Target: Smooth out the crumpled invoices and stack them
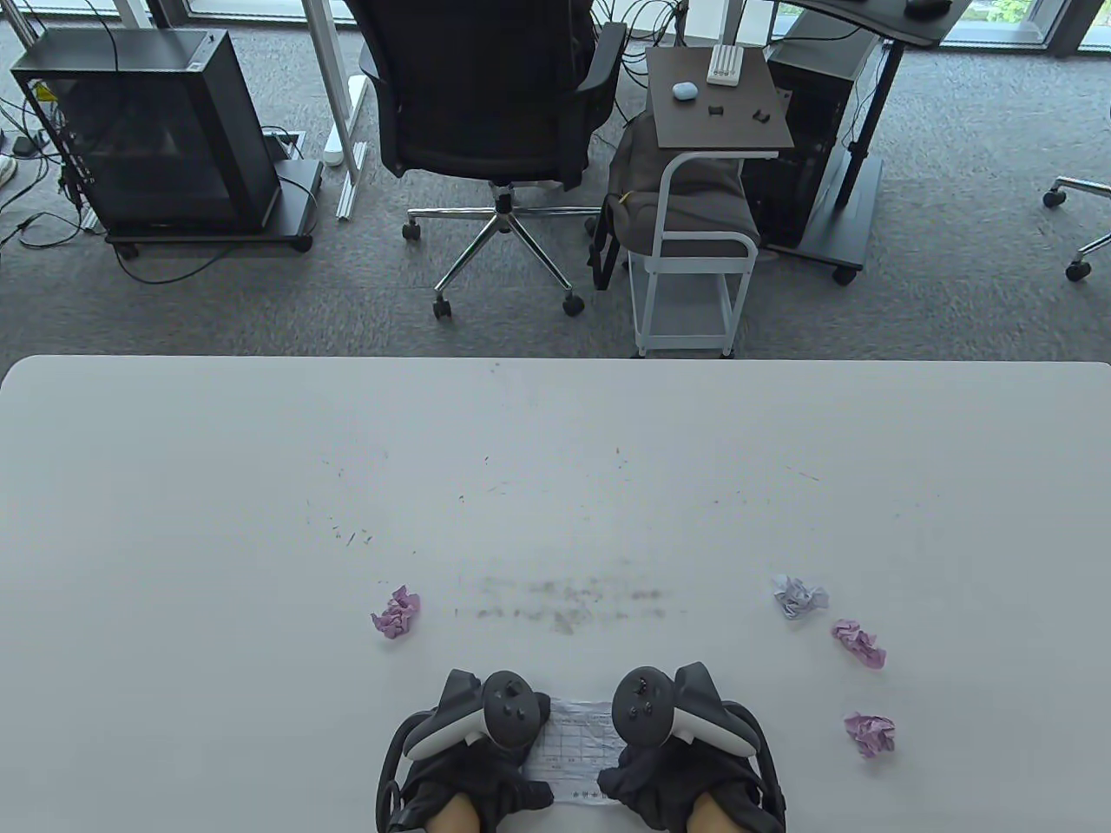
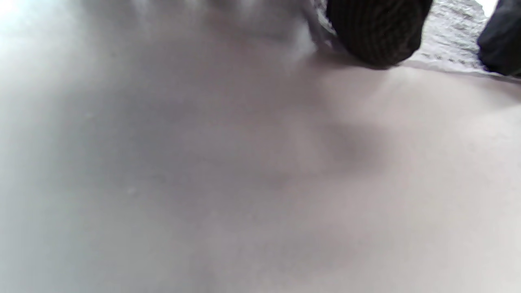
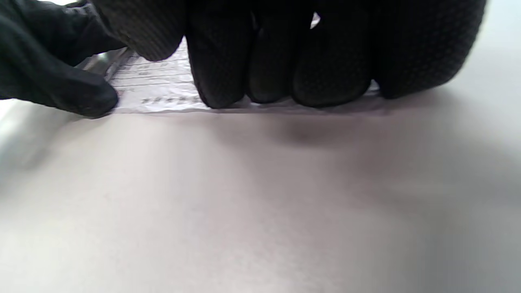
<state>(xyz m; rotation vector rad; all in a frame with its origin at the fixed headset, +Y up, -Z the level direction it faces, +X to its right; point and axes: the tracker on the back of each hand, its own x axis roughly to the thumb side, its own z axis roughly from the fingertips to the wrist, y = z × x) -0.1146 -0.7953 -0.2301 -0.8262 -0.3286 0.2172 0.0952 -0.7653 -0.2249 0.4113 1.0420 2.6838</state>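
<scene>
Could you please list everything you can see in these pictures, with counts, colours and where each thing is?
flat invoice: one, white with a printed grid, near table edge, between the hands
pink paper balls: three; one left of centre, two at right
pale paper ball: one, whitish-blue, right, beyond the pink ones
table: one, white, scuffed in the middle
office chair: one, black, on the floor beyond the table
side cart: one, white frame, dark top, beside the chair
left hand: black glove, on the invoice's left edge
right hand: black glove, fingers pressing the invoice's right edge
</scene>
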